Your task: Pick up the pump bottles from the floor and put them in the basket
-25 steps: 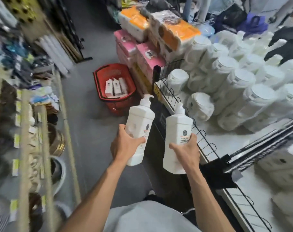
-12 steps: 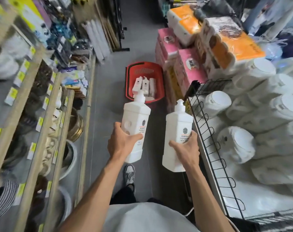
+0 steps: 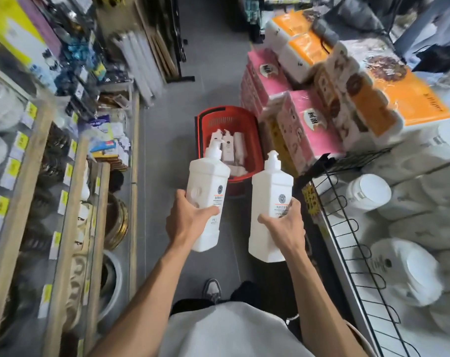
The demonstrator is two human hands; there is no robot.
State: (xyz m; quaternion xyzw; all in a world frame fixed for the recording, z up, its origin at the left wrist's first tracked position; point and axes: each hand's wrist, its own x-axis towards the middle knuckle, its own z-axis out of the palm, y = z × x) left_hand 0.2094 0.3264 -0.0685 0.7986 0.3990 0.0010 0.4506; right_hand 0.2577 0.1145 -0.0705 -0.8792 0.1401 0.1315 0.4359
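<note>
My left hand (image 3: 186, 222) grips a tall white pump bottle (image 3: 208, 186) round its lower half and holds it upright at chest height. Beside it, my right hand (image 3: 285, 225) grips a second white pump bottle (image 3: 270, 191) the same way. A red plastic basket (image 3: 226, 119) stands on the grey floor just beyond both bottles, in the aisle. Several white pump bottles (image 3: 229, 148) lie inside it. The held bottles cover the basket's near rim.
Wooden shelves with yellow price tags (image 3: 72, 202) line the left side of the aisle. Pink and orange tissue packs (image 3: 303, 124) are stacked right of the basket. A black wire rack (image 3: 347, 228) with white wrapped rolls fills the right. My shoe (image 3: 212, 289) is on the floor below.
The view has swung so that the basket now lies straight ahead and closer, just behind the two bottles. Both hands still hold their bottles upright.
</note>
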